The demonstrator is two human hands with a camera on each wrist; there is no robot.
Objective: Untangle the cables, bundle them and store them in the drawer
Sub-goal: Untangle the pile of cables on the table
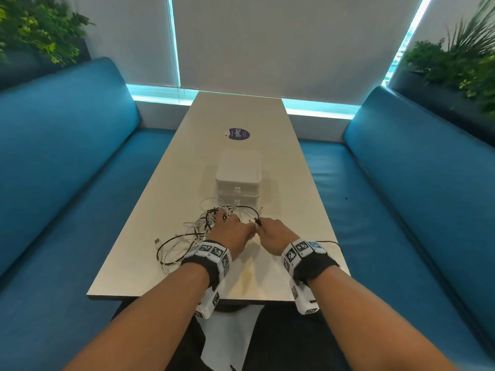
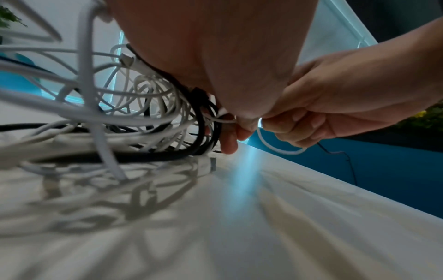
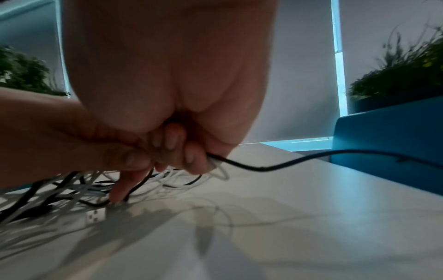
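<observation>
Presently, a tangled heap of thin white and black cables (image 1: 203, 231) lies on the near half of a long pale rectangular table (image 1: 241, 113), directly in front of a small white plastic two-drawer unit (image 1: 238, 180) whose two drawers both appear closed. The left hand (image 1: 232, 231) sits at the right edge of the heap, thumb and forefinger pressed together on a thin white cable (image 2: 221, 119), while one finger reaches down into the black loops toward the tabletop. The right hand (image 1: 272, 234) meets it knuckle to knuckle, the two hands touching; its fingers are curled tight around a black cable (image 3: 299, 161) together with a short white loop (image 3: 221, 173). That black cable leaves the fist and runs off to the right across the table. A white flat USB plug (image 3: 96, 216) rests on the surface just beside the heap, below the left hand's lowered finger. Each wrist carries a black strap with white marker-printed blocks (image 1: 211, 254). Farther along the table lies a dark purple round sticker (image 1: 237, 134). Blue padded benches (image 1: 67, 145) flank the table on both sides, with green leafy plants (image 1: 460, 62) behind their backs and pale window blinds (image 1: 294, 44) at the far end.
</observation>
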